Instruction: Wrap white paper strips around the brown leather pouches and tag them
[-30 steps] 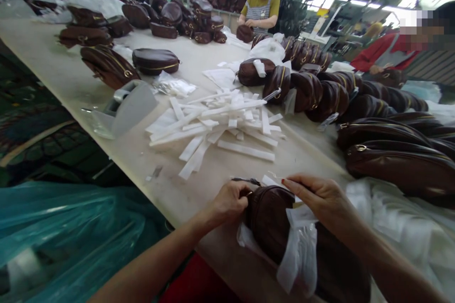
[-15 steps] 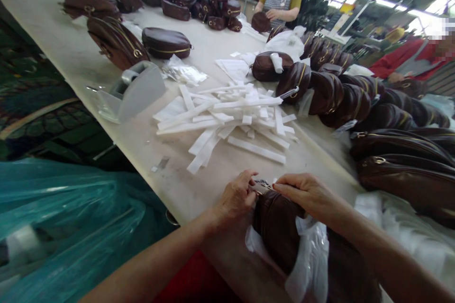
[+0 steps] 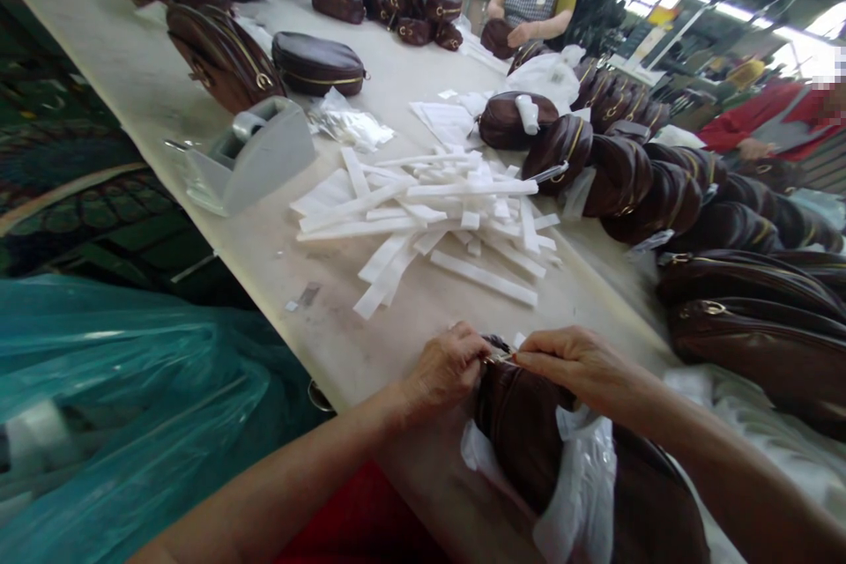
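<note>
A dark brown leather bag lies at the near edge of the pale table, with clear plastic wrap draped over its middle. My left hand pinches the bag's top end at the zipper. My right hand grips the same spot from the right, fingertips meeting the left hand's. A pile of white paper strips lies just beyond my hands.
A grey tape dispenser stands left of the strips. Rows of brown bags fill the right side and the far end. Two other people sit at the far side. Teal plastic sheeting hangs below the table's left edge.
My hands have closed together on the bag's top end. The view has tilted down and shifted slightly, so the table contents sit higher in the frame.
</note>
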Motion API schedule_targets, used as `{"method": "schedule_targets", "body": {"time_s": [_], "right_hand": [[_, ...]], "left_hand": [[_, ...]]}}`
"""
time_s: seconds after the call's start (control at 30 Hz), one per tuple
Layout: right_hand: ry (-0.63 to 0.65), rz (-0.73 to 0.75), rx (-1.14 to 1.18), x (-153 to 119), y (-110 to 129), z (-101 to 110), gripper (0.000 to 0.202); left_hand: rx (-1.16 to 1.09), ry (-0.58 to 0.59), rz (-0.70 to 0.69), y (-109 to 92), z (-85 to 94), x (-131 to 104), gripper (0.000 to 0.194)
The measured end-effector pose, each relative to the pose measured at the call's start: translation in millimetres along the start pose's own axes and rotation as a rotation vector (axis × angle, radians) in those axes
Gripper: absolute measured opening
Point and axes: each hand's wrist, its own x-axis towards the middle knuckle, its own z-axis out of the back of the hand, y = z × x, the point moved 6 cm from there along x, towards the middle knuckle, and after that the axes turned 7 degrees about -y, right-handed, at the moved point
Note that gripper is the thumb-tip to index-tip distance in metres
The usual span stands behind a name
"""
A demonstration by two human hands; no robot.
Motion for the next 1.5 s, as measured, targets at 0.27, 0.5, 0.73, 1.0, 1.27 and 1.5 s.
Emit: {"method": "schedule_targets", "body": {"time_s": [0.27, 0.5, 0.73, 1.0, 1.27, 1.5], "right_hand": [[-0.068, 0.042, -0.35, 9, 3, 4, 0.032], [-0.07, -0.033, -0.57, 14, -1, -3, 0.03], [-0.051, -0.004, -0.586, 17, 2, -11, 0.028], [-0.021, 0.025, -0.616, 20, 6, -21, 0.03], [-0.012, 0.055, -0.684, 13, 14, -18, 0.022], [-0.025, 0.103, -0.738, 13, 26, -25, 0.024]], "left_hand": [[-0.024, 0.038, 0.0, -3, 3.5, 1, 0.022], [-0.03, 0.055, 0.023, -5, 4.3, -1, 0.02], [-0.002, 0.088, 0.023, -10, 6.6, -3, 0.027], [-0.002, 0.11, 0.13, 2, -1.4, 2, 0.02], [-0.139, 0.096, 0.485, 6, 20.9, -12, 0.028], [-0.372, 0.099, 0.735, 11, 21.2, -19, 0.016]]}}
